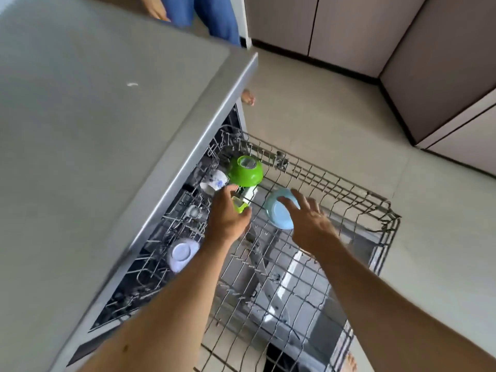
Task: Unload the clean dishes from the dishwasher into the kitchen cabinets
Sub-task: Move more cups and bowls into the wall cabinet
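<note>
The wire dishwasher rack [357, 194] is pulled out over the open door. My left hand [228, 216] grips a small green and white cup [243, 201] in the middle of the rack. Just right of it, my right hand [308, 221] reaches with spread fingers onto an upturned light blue bowl [277, 214]; its fingertips touch the bowl. Behind them an upturned green bowl [245, 170] sits in the rack, with a white cup with a blue pattern [214, 181] to its left. A pale lilac bowl [182, 253] lies upturned at the rack's near left.
A grey countertop [107, 130] overhangs the dishwasher at left. Grey base cabinets [362, 30] line the far wall and the right side, across a beige tiled floor [335, 116]. Another person in blue trousers [214, 14] stands at the far end of the counter.
</note>
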`<state>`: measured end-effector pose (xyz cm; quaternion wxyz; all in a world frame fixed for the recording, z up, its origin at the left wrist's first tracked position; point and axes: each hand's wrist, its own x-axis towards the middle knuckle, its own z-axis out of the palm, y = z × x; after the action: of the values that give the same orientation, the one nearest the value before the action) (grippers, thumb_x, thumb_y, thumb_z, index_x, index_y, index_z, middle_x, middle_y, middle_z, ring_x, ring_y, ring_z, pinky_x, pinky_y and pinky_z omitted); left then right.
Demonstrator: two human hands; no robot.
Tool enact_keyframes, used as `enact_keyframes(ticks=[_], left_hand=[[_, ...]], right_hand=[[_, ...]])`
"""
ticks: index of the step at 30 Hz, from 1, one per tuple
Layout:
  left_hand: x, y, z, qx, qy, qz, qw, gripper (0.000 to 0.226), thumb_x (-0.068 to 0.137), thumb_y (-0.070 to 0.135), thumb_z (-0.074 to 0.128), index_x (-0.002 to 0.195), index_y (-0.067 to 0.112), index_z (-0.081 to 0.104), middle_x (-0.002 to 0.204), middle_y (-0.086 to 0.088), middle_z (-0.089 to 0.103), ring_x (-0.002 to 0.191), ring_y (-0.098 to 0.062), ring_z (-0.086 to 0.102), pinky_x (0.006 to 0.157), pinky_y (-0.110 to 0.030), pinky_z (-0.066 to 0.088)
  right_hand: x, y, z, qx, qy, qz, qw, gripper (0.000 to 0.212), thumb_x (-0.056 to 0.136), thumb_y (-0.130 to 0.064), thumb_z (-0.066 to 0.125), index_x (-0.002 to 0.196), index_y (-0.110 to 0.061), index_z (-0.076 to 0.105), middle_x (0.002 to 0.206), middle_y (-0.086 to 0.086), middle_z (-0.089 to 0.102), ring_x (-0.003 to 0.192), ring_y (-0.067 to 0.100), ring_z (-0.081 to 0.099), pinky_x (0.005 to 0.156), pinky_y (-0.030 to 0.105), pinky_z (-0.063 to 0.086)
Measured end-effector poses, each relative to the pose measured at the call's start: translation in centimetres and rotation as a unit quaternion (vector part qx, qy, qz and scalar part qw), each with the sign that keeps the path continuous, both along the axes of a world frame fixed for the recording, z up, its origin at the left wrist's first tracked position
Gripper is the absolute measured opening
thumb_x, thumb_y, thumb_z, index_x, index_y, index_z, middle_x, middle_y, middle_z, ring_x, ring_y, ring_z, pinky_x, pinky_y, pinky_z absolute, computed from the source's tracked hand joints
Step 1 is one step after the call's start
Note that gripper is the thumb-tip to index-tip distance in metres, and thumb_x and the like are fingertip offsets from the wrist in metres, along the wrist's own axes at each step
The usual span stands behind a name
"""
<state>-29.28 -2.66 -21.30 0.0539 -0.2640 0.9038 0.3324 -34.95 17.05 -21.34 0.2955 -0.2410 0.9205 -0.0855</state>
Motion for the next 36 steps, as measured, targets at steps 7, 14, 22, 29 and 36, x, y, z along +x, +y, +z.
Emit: enact_keyframes(ticks=[7,14,22,29,36], left_hand=[[-7.2,-1.6,-4.4,-0.043,-0.011,-0.017,0.999,0.098,0.076,0.037,0.08,0.15,0.009,0.023,0.145,-0.013,0.037,0.132,-0.026,0.04,0.109,-0.035,0.038],[-11.9,-2.1,-7.8,-0.097,-0.107,-0.045,0.989,0.135,0.062,0.069,0.075,0.155,0.007,0.001,0.161,-0.02,0.008,0.149,-0.034,0.013,0.119,-0.039,0.008],[-11.8,-2.8,-7.8,-0.089,-0.092,0.016,0.992,0.122,0.055,0.055,0.088,0.149,0.009,0.027,0.138,-0.016,0.046,0.122,-0.029,0.05,0.099,-0.038,0.049],[-8.0,-0.4,-3.8,-0.059,-0.053,0.041,0.996,0.131,0.051,0.06,0.088,0.15,0.007,0.022,0.148,-0.016,0.036,0.134,-0.032,0.038,0.112,-0.042,0.038],[0.7,4.6,2.5,0.029,0.0,0.084,0.996,0.129,0.046,0.063,0.088,0.145,0.012,0.023,0.139,-0.015,0.042,0.127,-0.032,0.045,0.103,-0.049,0.046]], right_hand=[[-1.4,-1.3,-5.2,0.036,0.013,0.044,0.998,0.099,0.089,-0.002,0.057,0.152,-0.053,0.0,0.164,0.0,-0.021,0.147,0.048,0.006,0.111,0.06,0.036],[-1.9,-1.2,-7.7,0.011,0.06,0.033,0.998,0.096,0.086,-0.023,0.071,0.151,-0.052,0.007,0.165,0.005,-0.013,0.14,0.05,0.022,0.099,0.062,0.047],[-0.9,0.7,-6.2,-0.048,0.051,-0.058,0.996,0.099,0.075,-0.037,0.081,0.145,-0.051,0.012,0.162,0.002,-0.004,0.131,0.041,0.034,0.093,0.057,0.053],[2.0,3.3,-2.2,-0.15,0.012,-0.237,0.96,0.105,0.059,-0.05,0.087,0.144,-0.049,0.025,0.141,0.003,0.032,0.118,0.038,0.052,0.091,0.053,0.054],[5.5,6.8,4.2,-0.19,0.035,-0.262,0.946,0.104,0.058,-0.064,0.083,0.144,-0.046,0.027,0.127,0.003,0.042,0.099,0.03,0.059,0.081,0.047,0.058]])
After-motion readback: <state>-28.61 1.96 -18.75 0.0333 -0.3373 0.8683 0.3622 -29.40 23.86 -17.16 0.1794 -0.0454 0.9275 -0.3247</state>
